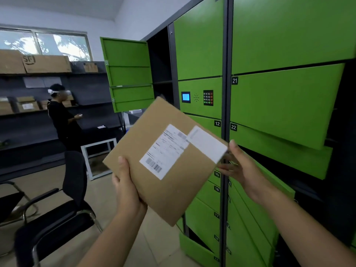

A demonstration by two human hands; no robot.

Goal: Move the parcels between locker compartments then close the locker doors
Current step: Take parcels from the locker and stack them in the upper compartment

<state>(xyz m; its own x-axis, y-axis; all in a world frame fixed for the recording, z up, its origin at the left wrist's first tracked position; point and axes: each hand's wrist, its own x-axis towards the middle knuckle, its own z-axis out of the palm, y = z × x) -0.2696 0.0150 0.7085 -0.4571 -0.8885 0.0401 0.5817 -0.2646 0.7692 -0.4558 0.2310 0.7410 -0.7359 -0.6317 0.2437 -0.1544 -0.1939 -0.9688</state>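
Both hands hold a flat cardboard parcel (173, 189) up in front of a green locker (200, 54).

The left hand (125, 182) grips the parcel's lower left edge, thumb on the top face and fingers beneath. The right hand (244, 170) pinches its right corner by a white label. The parcel is tilted and in the air, in no compartment. Behind it, door 21 (285, 105) and door 22 (279, 151) stand ajar, as do several lower doors. A tall door (129, 74) at the locker's far end hangs wide open beside a small screen (185, 97) and keypad (208, 97). A black chair (63, 205) stands on the pale tiled floor (48, 182) at left. Dark shelves (28, 120) carrying cardboard boxes (46, 63) line the far wall under a window (44, 43), with another person (61, 116) in front of them.
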